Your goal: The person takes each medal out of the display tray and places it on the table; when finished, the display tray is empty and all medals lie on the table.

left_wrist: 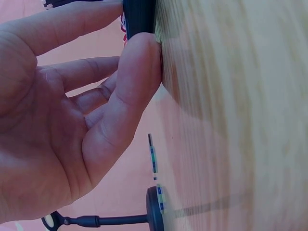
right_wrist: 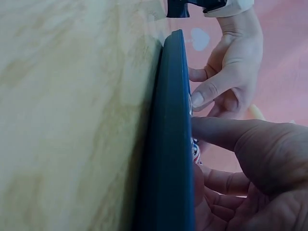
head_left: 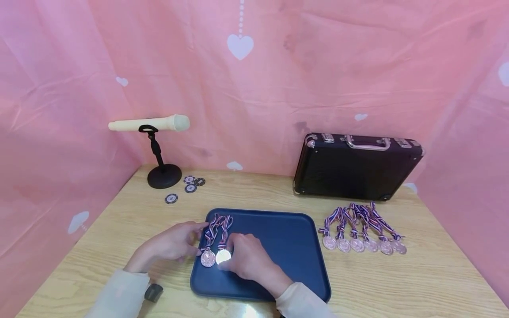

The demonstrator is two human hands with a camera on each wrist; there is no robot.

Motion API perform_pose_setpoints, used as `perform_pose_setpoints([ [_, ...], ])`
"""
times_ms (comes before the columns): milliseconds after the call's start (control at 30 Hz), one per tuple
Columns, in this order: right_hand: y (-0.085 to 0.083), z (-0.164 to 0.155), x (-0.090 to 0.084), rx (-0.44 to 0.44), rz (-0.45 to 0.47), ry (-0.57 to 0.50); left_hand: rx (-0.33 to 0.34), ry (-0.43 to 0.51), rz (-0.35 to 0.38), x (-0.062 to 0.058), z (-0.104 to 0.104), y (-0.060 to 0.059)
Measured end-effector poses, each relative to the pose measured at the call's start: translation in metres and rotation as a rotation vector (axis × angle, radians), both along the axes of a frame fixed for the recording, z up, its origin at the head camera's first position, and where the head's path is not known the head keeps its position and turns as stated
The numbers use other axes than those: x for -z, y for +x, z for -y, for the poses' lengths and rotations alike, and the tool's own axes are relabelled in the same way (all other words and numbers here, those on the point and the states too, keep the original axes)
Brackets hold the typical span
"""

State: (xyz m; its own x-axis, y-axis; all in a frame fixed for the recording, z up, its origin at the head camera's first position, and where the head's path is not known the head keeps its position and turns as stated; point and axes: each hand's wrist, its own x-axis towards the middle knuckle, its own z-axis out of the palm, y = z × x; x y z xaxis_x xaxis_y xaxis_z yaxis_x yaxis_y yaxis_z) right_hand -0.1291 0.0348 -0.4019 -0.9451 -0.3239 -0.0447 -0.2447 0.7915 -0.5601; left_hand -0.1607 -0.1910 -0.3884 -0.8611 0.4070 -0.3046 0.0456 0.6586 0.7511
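A dark blue tray (head_left: 282,247) lies on the wooden table. On its left part are two medals side by side, their striped ribbons stretched toward the far edge. My right hand (head_left: 252,258) has thumb and fingers around the right medal (head_left: 223,256), which shines brightly and is partly covered. My left hand (head_left: 172,243) is at the tray's left edge beside the left medal (head_left: 208,259), fingers spread. In the left wrist view its thumb (left_wrist: 137,72) touches the tray's side (left_wrist: 139,17). The right wrist view shows the right thumb (right_wrist: 219,131) low over the tray.
Several more ribboned medals (head_left: 357,245) lie in a row right of the tray. Behind them stands a black case (head_left: 358,170). A white microphone (head_left: 163,123) on a black stand (head_left: 164,176) and several poker chips (head_left: 191,188) are at the back left. Pink cloth (head_left: 254,97) hangs behind.
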Motion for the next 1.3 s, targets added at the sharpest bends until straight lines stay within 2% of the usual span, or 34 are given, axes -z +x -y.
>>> perform_pose_setpoints([
  [167,-0.004,-0.002,0.007,-0.023,-0.013,-0.012,0.010,0.017,-0.004,0.000,0.000,0.000],
  [200,-0.002,-0.003,0.002,-0.026,-0.004,-0.038,0.013,0.021,-0.004,0.000,0.000,0.000],
  [467,-0.003,-0.010,-0.002,-0.043,0.218,-0.332,0.031,0.017,-0.015,0.001,0.001,0.000],
  [633,-0.006,-0.018,0.001,-0.063,0.303,-0.458,0.032,0.008,-0.017,0.002,0.002,0.001],
  [800,-0.011,-0.032,-0.001,-0.044,0.358,-0.558,0.007,0.000,-0.014,0.003,0.000,0.001],
  [1000,-0.017,-0.058,-0.012,-0.012,0.384,-0.615,-0.010,-0.007,-0.011,0.002,-0.002,0.002],
  [1300,-0.018,-0.100,-0.026,0.033,0.339,-0.619,0.034,0.016,-0.027,0.004,0.000,0.001],
])
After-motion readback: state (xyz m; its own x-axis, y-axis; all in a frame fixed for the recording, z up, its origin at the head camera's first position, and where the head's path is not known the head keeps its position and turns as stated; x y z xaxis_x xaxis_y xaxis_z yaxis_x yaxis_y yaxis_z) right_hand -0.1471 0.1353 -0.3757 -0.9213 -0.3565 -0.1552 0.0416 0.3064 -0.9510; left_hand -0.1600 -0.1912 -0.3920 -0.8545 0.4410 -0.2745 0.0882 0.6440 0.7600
